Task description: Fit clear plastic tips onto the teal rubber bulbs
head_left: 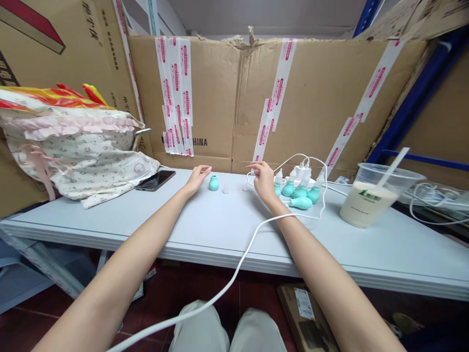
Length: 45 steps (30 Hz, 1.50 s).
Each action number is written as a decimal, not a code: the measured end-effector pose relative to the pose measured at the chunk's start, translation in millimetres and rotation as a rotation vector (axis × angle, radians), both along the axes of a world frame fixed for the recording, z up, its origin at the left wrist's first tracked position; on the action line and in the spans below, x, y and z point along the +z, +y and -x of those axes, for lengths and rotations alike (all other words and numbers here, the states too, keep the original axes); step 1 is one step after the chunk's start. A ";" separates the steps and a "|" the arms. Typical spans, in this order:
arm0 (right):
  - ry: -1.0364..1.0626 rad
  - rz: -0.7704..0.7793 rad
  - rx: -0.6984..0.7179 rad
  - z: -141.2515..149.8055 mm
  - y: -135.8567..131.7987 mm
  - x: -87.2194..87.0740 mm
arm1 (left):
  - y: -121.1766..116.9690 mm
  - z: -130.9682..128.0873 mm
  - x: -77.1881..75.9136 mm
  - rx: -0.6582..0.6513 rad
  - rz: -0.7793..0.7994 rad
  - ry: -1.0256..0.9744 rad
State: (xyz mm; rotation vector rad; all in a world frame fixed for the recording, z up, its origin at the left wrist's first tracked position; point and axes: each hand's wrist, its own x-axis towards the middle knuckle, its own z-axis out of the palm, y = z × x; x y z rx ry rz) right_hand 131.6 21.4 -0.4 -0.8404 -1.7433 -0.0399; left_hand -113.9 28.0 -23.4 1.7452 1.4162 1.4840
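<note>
My left hand rests on the grey table, its fingers stretched out beside a small teal rubber bulb that stands upright with its neck bare. Right of that bulb is a small translucent tip. Another clear piece, too faint to make out, lies close to my right hand. That hand is raised a little with its fingers apart, holding nothing visible. Just beyond it several teal bulb syringes with translucent tips stand together, partly hidden by the hand, and one bulb syringe lies on its side.
A white cable crosses in front of my right forearm to a white charger. On the right stands a plastic cup with a straw. A phone and floral cloth bag are on the left. Cardboard walls the back.
</note>
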 end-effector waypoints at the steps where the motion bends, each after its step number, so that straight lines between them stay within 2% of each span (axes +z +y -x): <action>1: -0.012 0.008 0.011 -0.1 0.6 -0.8 | 0.8 0.3 -0.8 -0.001 -0.007 0.009; 5: -0.067 0.034 0.044 0.1 1.2 -1.8 | 1.4 0.4 -2.0 -0.008 -0.034 0.040; 9: -0.101 0.037 -0.005 -0.1 -1.6 1.1 | -0.7 -0.7 -1.2 -0.006 -0.046 0.073; 14: -0.284 0.103 -0.214 -5.1 -7.0 5.8 | -5.0 -4.1 0.8 -0.010 -0.094 0.136; 17: -0.431 0.115 -0.343 -13.7 -12.7 15.8 | -9.9 -7.4 3.1 0.006 -0.144 0.194; 19: -0.404 0.028 -0.415 -22.0 -17.7 26.2 | -13.3 -9.5 5.0 0.018 -0.182 0.242; 21: -0.287 -0.080 -0.477 -31.6 -22.0 35.5 | -15.9 -11.2 6.6 0.023 -0.209 0.285; 23: -0.199 -0.117 -0.527 -40.8 -23.4 39.6 | -17.1 -12.2 7.4 0.016 -0.225 0.321; 25: -0.214 -0.029 -0.570 -48.4 -21.4 37.4 | -17.2 -12.8 7.7 0.012 -0.237 0.347; 29: -0.326 0.271 -0.587 -53.6 -17.4 30.9 | -19.2 -15.6 9.6 0.022 -0.263 0.368; 31: -0.314 0.275 -0.543 -49.3 -21.6 35.7 | -24.9 -20.4 14.0 0.020 -0.302 0.381; 33: -0.279 0.195 -0.413 -40.1 -30.9 45.6 | -34.9 -29.1 21.5 0.000 -0.364 0.388; 34: -0.264 0.155 -0.296 -33.9 -36.8 51.0 | -41.2 -34.8 25.9 -0.023 -0.398 0.383; 36: -0.244 0.142 0.026 -19.6 -48.6 59.0 | -54.2 -47.2 34.3 -0.135 -0.426 0.375; 38: -0.213 0.203 0.304 -5.0 -57.2 60.5 | -64.3 -58.1 39.6 -0.308 -0.339 0.343; 39: -0.192 0.225 0.384 1.5 -59.6 58.8 | -67.2 -62.1 40.5 -0.401 -0.266 0.308; 42: -0.147 0.215 0.422 15.8 -59.8 48.0 | -66.7 -67.3 38.1 -0.571 -0.060 0.204; 45: -0.094 0.178 0.359 23.6 -57.0 37.0 | -60.5 -67.3 33.2 -0.546 0.005 0.151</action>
